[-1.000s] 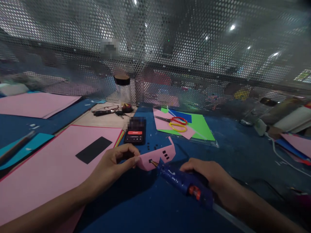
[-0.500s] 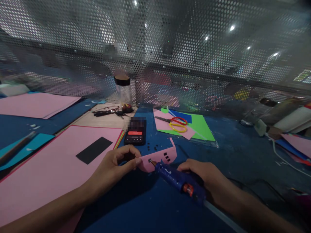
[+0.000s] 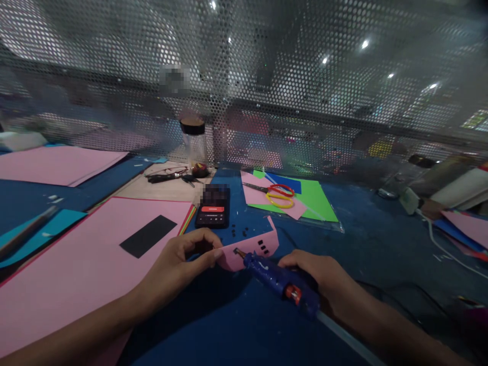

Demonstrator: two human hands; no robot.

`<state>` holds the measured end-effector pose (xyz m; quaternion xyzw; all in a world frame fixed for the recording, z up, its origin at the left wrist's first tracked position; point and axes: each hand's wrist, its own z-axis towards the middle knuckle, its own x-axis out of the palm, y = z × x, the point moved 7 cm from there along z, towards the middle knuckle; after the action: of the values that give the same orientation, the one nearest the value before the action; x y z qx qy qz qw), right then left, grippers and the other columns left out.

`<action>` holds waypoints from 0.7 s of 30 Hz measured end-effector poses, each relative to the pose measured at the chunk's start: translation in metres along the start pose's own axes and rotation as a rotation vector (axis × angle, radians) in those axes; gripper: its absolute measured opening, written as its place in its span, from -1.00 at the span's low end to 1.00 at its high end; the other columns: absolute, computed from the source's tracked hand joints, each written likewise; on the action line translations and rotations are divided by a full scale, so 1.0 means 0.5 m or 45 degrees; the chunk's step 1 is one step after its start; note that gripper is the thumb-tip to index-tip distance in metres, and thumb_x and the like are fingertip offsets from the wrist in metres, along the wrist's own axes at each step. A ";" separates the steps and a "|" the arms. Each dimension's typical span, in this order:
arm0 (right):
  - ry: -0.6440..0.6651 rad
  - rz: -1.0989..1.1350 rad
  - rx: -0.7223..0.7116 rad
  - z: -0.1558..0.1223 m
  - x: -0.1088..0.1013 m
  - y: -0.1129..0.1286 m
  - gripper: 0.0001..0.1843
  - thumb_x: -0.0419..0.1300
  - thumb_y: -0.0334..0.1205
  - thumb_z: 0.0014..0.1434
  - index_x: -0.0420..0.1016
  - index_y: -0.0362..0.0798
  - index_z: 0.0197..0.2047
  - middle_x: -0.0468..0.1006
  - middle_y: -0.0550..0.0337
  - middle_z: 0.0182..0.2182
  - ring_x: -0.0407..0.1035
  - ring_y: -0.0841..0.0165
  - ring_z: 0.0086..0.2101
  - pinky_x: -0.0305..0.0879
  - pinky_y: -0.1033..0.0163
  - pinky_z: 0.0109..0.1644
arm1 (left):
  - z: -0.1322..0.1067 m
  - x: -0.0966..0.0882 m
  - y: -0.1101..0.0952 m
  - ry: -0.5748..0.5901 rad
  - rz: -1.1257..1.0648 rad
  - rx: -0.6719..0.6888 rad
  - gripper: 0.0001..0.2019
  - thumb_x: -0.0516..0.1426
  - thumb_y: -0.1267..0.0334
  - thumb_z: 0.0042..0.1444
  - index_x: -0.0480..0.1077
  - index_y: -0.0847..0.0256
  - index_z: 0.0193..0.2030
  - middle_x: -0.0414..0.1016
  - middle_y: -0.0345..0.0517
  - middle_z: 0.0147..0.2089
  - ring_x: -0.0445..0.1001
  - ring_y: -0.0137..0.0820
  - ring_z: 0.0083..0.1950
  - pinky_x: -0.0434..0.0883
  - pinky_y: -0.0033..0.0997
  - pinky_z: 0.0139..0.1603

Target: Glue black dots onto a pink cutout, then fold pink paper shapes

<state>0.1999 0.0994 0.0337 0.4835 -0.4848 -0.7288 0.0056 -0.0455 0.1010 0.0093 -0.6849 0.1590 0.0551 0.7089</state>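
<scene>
My left hand pinches the left end of a small pink paper cutout that bears a few tiny black squares. My right hand grips a blue hot glue gun, whose nozzle tip touches the pink cutout near its left side. A clear glue stick juts from the gun's back toward the lower right. Both hands hover over the dark blue table surface.
A large pink sheet with a black rectangle lies at left. A phone sits behind the cutout. Scissors rest on green paper. A lidded jar stands before a perforated metal screen. A white cable runs at right.
The glue gun's body has shifted slightly left and up, its nozzle staying on the pink cutout. The left hand keeps its pinch.
</scene>
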 end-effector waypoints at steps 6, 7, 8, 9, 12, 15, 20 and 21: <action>0.020 -0.002 0.024 0.002 0.001 0.004 -0.48 0.16 -0.54 -0.01 0.47 0.08 0.01 0.60 0.20 -0.09 0.50 0.30 -0.19 0.30 0.29 -0.14 | 0.000 0.000 -0.004 0.001 0.022 0.019 -0.77 0.21 0.05 0.23 0.47 0.15 -0.32 0.52 -0.20 -0.35 0.46 -0.37 -0.30 0.35 -0.45 -0.26; 0.023 0.002 0.029 0.003 0.000 0.006 -0.49 0.16 -0.53 -0.01 0.47 0.07 0.00 0.61 0.19 -0.09 0.50 0.30 -0.18 0.30 0.29 -0.14 | -0.001 0.000 -0.005 0.002 0.024 0.021 -0.77 0.21 0.05 0.22 0.47 0.15 -0.32 0.52 -0.20 -0.35 0.46 -0.37 -0.30 0.36 -0.45 -0.26; 0.030 0.005 0.038 0.004 0.000 0.009 -0.49 0.16 -0.53 -0.01 0.47 0.07 0.00 0.61 0.19 -0.08 0.50 0.29 -0.18 0.30 0.28 -0.14 | -0.001 0.000 -0.006 0.001 0.025 0.024 -0.78 0.21 0.06 0.22 0.47 0.15 -0.31 0.53 -0.20 -0.35 0.46 -0.38 -0.30 0.36 -0.46 -0.26; 0.033 0.004 0.043 0.005 -0.001 0.010 -0.50 0.16 -0.53 -0.01 0.47 0.07 -0.01 0.61 0.18 -0.08 0.50 0.29 -0.18 0.30 0.28 -0.14 | -0.001 0.000 -0.006 0.000 0.026 0.026 -0.79 0.21 0.06 0.23 0.48 0.15 -0.31 0.53 -0.20 -0.35 0.46 -0.39 -0.31 0.36 -0.46 -0.26; 0.037 -0.015 0.053 0.007 -0.001 0.012 -0.51 0.17 -0.52 0.00 0.47 0.07 -0.01 0.61 0.19 -0.09 0.50 0.29 -0.20 0.30 0.28 -0.15 | -0.002 0.000 -0.006 -0.005 0.026 0.033 -0.78 0.21 0.06 0.22 0.48 0.15 -0.32 0.54 -0.19 -0.35 0.47 -0.39 -0.32 0.36 -0.46 -0.28; 0.027 -0.023 0.037 0.006 0.000 0.008 -0.52 0.18 -0.51 -0.01 0.47 0.07 -0.02 0.61 0.19 -0.10 0.50 0.30 -0.22 0.30 0.28 -0.16 | -0.003 0.000 -0.005 -0.016 0.033 0.029 -0.77 0.21 0.04 0.22 0.48 0.15 -0.33 0.54 -0.18 -0.36 0.47 -0.37 -0.32 0.36 -0.45 -0.31; 0.024 0.006 0.046 0.001 0.002 -0.001 -0.54 0.18 -0.47 0.02 0.48 0.08 -0.01 0.61 0.20 -0.11 0.50 0.31 -0.23 0.31 0.29 -0.16 | -0.002 -0.002 -0.003 -0.034 0.041 0.009 -0.76 0.22 0.04 0.20 0.48 0.16 -0.33 0.53 -0.18 -0.37 0.45 -0.37 -0.33 0.34 -0.45 -0.32; 0.028 0.000 0.048 0.000 0.002 0.000 -0.55 0.18 -0.47 0.02 0.48 0.08 -0.01 0.61 0.20 -0.11 0.50 0.31 -0.22 0.32 0.29 -0.15 | -0.001 -0.001 -0.002 -0.032 0.036 0.003 -0.76 0.22 0.03 0.20 0.48 0.16 -0.32 0.53 -0.19 -0.37 0.45 -0.37 -0.33 0.33 -0.45 -0.31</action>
<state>0.1993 0.0991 0.0331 0.4914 -0.4984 -0.7142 0.0019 -0.0459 0.1004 0.0105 -0.6810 0.1597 0.0735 0.7109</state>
